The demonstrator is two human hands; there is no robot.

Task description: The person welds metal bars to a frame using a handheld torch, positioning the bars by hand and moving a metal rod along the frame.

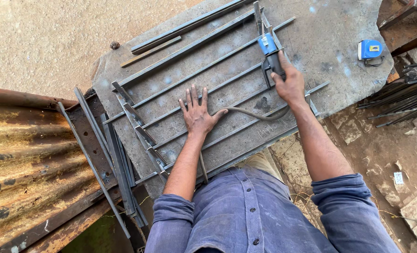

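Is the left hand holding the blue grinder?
No. The left hand lies flat, fingers spread, on the metal bars, while the right hand grips the blue grinder.

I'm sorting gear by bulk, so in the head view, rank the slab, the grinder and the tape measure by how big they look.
1. Slab, by far the largest.
2. Grinder, held in the right hand.
3. Tape measure, smallest, though it looks close to the grinder's blue head.
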